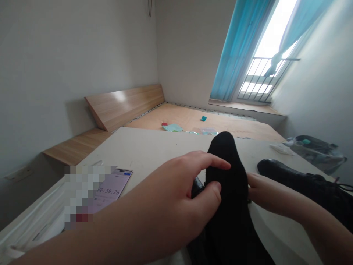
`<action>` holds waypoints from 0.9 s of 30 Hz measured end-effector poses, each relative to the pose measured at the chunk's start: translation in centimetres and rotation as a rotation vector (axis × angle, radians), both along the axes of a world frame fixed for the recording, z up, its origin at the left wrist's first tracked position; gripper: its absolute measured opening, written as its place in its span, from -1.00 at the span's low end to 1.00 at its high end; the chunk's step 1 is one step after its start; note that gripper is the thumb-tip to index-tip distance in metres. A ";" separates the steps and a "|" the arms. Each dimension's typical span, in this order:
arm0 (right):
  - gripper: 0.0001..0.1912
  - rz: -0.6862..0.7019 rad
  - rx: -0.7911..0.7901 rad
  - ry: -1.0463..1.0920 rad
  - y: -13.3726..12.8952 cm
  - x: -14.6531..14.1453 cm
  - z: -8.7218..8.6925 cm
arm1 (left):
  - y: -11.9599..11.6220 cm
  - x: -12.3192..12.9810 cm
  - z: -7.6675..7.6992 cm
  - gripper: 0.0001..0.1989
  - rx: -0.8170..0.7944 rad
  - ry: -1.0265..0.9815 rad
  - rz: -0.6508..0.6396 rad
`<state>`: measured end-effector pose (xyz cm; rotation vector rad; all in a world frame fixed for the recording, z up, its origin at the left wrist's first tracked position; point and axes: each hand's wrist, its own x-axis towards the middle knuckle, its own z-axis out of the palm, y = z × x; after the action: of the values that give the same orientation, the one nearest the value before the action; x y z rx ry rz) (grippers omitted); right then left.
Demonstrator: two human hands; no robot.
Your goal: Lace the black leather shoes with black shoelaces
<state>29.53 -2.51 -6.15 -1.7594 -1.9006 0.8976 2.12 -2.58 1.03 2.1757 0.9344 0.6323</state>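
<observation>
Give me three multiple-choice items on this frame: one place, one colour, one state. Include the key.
1. Where is the black leather boot relative to the black sock?
A. Right of it, on the white tabletop
B. Left of it, by the wall
C. Under the window, on the wooden platform

2. What colour is the window curtain?
A. Red
B. Beige
C. Blue

3. What is the left hand doing?
A. Lying flat on the tabletop
B. Gripping the sock between thumb and fingers
C. Resting on the boot

Key:
1. A, the boot lies to the sock's right on the white surface.
2. C, the fabric beside the window bars is blue.
3. B, the thumb and forefinger are on the sock's left side.
</observation>
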 end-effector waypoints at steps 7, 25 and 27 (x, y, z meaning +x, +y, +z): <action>-0.42 0.038 -0.088 0.667 -1.2 -2.2 1.3 | 0.4 0.2 -1.2 -0.56 -0.072 -0.043 0.069; -0.62 -0.206 0.102 0.348 -0.5 -5.6 -2.7 | -1.4 2.5 -3.8 -0.94 0.251 0.402 -0.179; -0.60 -0.183 0.111 0.341 -0.7 -5.8 -3.0 | -1.4 2.2 -3.3 -0.97 0.220 0.375 -0.160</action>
<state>23.78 -3.17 -9.18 -1.5691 -1.5177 0.9360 4.34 -3.96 -2.28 2.5942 0.8971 0.2623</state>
